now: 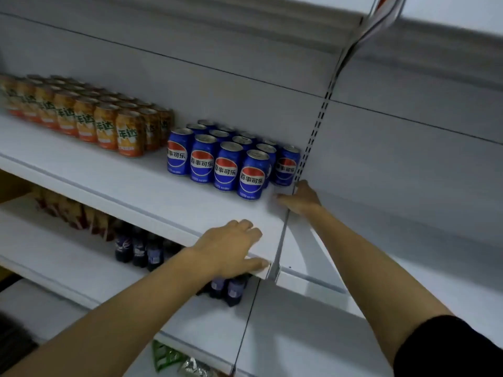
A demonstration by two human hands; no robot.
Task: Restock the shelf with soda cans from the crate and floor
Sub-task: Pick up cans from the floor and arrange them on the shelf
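Several blue soda cans (226,159) stand in rows on the white shelf (122,180), against its right end. Left of them stand several orange soda cans (89,118) in long rows. My left hand (231,246) rests on the shelf's front edge near the right corner, thumb along the lip, holding nothing. My right hand (298,198) lies with straight fingers on the shelf just right of the blue cans, beside the slotted upright (313,131). It is empty too. No crate or floor shows.
Dark bottles (141,251) and red snack packs (70,210) fill the shelf below. Green and silver packets (174,360) lie lower still. The neighbouring shelf bay (408,213) on the right is bare white.
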